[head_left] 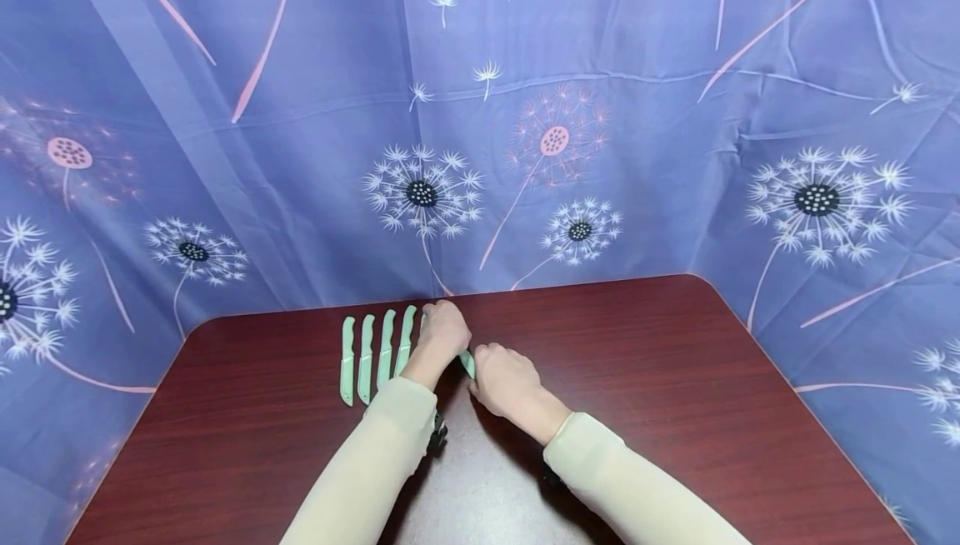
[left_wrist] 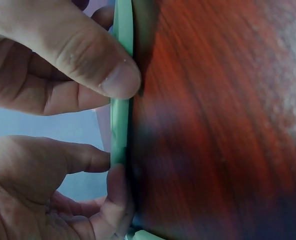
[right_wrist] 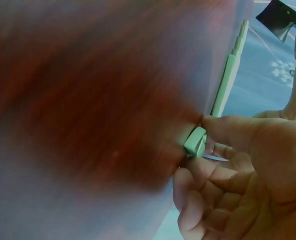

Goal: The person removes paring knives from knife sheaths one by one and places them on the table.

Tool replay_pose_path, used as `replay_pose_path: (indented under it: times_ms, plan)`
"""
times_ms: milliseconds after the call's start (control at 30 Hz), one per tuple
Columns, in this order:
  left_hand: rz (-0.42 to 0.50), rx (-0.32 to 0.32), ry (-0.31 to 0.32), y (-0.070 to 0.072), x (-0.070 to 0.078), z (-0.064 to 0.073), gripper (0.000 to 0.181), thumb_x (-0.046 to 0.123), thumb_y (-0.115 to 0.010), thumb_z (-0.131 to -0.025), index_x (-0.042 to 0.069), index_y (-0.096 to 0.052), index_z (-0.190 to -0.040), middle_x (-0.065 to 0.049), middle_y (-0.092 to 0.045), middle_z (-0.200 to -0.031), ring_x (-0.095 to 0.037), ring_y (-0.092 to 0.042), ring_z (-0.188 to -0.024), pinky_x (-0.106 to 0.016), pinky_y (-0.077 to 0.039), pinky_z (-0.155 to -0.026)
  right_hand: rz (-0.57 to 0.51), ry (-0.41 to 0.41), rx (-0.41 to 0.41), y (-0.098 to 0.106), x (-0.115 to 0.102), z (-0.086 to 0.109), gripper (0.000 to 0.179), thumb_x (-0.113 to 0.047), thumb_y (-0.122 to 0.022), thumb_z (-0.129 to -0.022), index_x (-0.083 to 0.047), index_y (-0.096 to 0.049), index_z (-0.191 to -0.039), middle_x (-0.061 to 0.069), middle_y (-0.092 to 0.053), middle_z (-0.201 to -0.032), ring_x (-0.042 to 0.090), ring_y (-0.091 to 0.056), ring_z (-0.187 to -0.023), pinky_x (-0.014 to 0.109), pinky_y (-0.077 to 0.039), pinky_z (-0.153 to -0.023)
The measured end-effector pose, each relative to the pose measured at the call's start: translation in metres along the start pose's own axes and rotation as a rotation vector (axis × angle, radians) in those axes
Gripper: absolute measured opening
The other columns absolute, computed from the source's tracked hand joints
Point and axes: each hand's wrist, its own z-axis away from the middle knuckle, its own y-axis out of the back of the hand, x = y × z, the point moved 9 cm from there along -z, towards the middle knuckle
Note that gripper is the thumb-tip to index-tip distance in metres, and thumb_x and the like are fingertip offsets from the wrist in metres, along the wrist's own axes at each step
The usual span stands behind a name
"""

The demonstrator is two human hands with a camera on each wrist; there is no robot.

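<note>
A mint-green sheathed knife (head_left: 468,363) lies between my two hands, low over the table. My left hand (head_left: 444,332) pinches one part of it, the thumb laid along its side in the left wrist view, where the knife (left_wrist: 119,120) is seen edge-on. The right hand (head_left: 510,378) grips the nearer end between thumb and fingers. In the right wrist view only a short green end of the knife (right_wrist: 195,142) shows; the fingers hide most of the rest. Just left of my left hand, several matching knives (head_left: 367,357) lie side by side, one partly behind the forearm.
The dark red wooden table (head_left: 660,378) has rounded far corners. Behind and around it hangs a blue curtain (head_left: 480,137) with dandelion prints, close to the table's far edge. A black device (right_wrist: 280,21) sits at the left wrist.
</note>
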Motion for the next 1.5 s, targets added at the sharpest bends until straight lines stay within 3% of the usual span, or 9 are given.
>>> replay_pose_path:
  times_ms: [233,433,667,800,1033,1267,1500]
  plan:
    - [0.162,0.012,0.051,-0.001,-0.006,0.002,0.036,0.020,-0.072,-0.098,-0.011,-0.069,-0.115,-0.024,-0.062,-0.119,-0.041,-0.058,-0.114,-0.046,-0.043,-0.103,-0.015,-0.042,-0.046,-0.004,0.004,-0.002,0.032,-0.028,-0.082,-0.090,-0.012,-0.055,-0.083,0.002,-0.060,-0.079,0.028,-0.072,-0.081,0.046,-0.060,-0.073]
    - [0.272,0.032,0.070,0.000,-0.011,0.004,0.036,0.015,-0.071,-0.096,-0.014,-0.067,-0.116,-0.026,-0.061,-0.120,-0.042,-0.058,-0.116,-0.044,-0.048,-0.099,-0.034,-0.052,-0.028,-0.001,0.009,-0.003,0.032,-0.026,-0.084,-0.086,-0.012,-0.055,-0.082,0.004,-0.061,-0.081,0.030,-0.072,-0.082,0.046,-0.060,-0.074]
    - [0.514,0.048,0.162,0.004,-0.023,0.013,0.057,0.016,-0.073,-0.095,-0.019,-0.050,-0.134,-0.035,-0.054,-0.129,-0.042,-0.063,-0.110,-0.045,-0.059,-0.087,-0.021,-0.034,0.012,0.010,0.014,-0.003,0.032,-0.027,-0.086,-0.085,-0.011,-0.058,-0.082,0.004,-0.061,-0.083,0.032,-0.072,-0.083,0.046,-0.060,-0.073]
    - [0.603,0.055,0.190,0.006,-0.028,0.018,0.066,0.022,-0.076,-0.097,-0.018,-0.045,-0.141,-0.037,-0.050,-0.131,-0.043,-0.066,-0.104,-0.050,-0.058,-0.088,-0.016,-0.001,0.033,0.015,0.016,-0.002,0.030,-0.026,-0.085,-0.086,-0.011,-0.059,-0.084,0.003,-0.059,-0.082,0.031,-0.071,-0.082,0.045,-0.060,-0.072]
    - [0.631,0.093,0.132,0.009,-0.030,0.020,0.069,0.025,-0.074,-0.100,-0.016,-0.043,-0.146,-0.036,-0.046,-0.137,-0.045,-0.065,-0.112,-0.051,-0.056,-0.095,-0.013,0.098,0.124,0.027,0.019,0.001,0.031,-0.020,-0.085,-0.083,-0.013,-0.055,-0.078,0.002,-0.055,-0.077,0.031,-0.069,-0.076,0.047,-0.059,-0.070]
    - [0.625,0.179,0.020,0.023,-0.028,0.033,0.050,0.030,-0.075,-0.099,-0.006,-0.061,-0.131,-0.028,-0.054,-0.131,-0.041,-0.063,-0.117,-0.048,-0.053,-0.100,0.002,0.181,0.197,0.041,0.023,0.004,0.030,-0.016,-0.085,-0.081,-0.013,-0.055,-0.078,0.002,-0.054,-0.077,0.030,-0.066,-0.075,0.046,-0.058,-0.067]
    - [0.618,0.244,-0.062,0.032,-0.027,0.046,0.044,0.033,-0.074,-0.101,0.001,-0.066,-0.130,-0.022,-0.057,-0.132,-0.041,-0.058,-0.122,-0.049,-0.052,-0.099,0.046,0.266,0.274,0.054,0.023,0.008,0.027,-0.012,-0.083,-0.079,-0.014,-0.057,-0.079,0.001,-0.054,-0.077,0.029,-0.066,-0.073,0.043,-0.055,-0.065]
